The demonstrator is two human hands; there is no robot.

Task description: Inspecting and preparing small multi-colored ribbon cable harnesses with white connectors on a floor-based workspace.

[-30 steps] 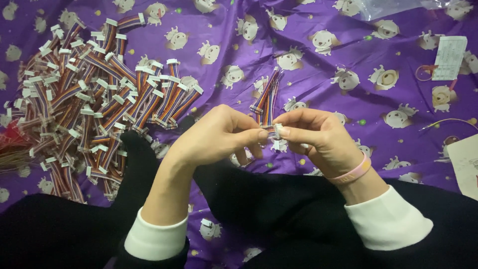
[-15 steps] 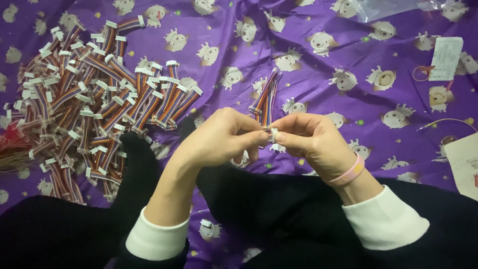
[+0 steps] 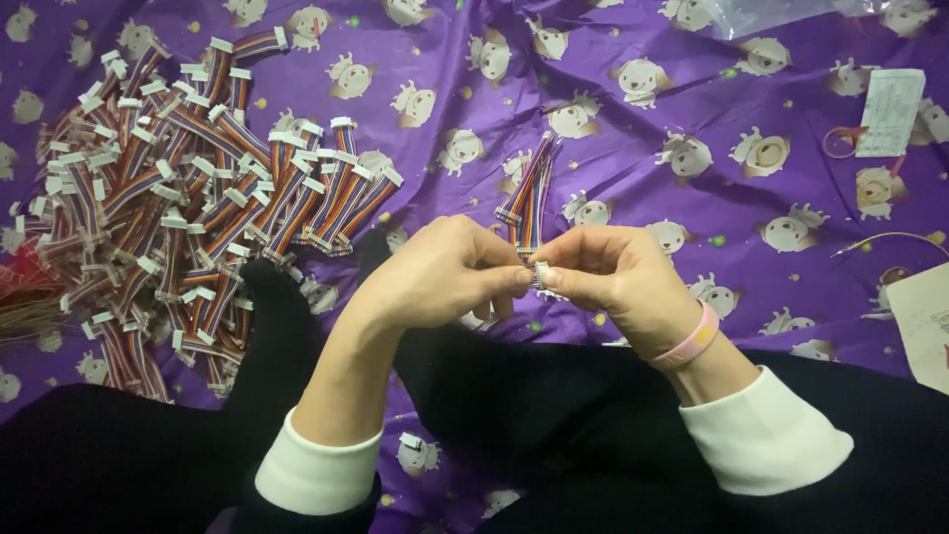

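The left hand [image 3: 445,272] and right hand [image 3: 613,282] are pinching the white plastic connector [image 3: 542,274] of a multicoloured ribbon cable [image 3: 529,193] between them above the lap. To the left, a large heap of similar cables [image 3: 178,208] is lying on the glossy purple patterned cloth [image 3: 643,129].

Home piecework spot: cartoon bedsheet [image 3: 633,148], ribbon-cable pile [image 3: 178,208].
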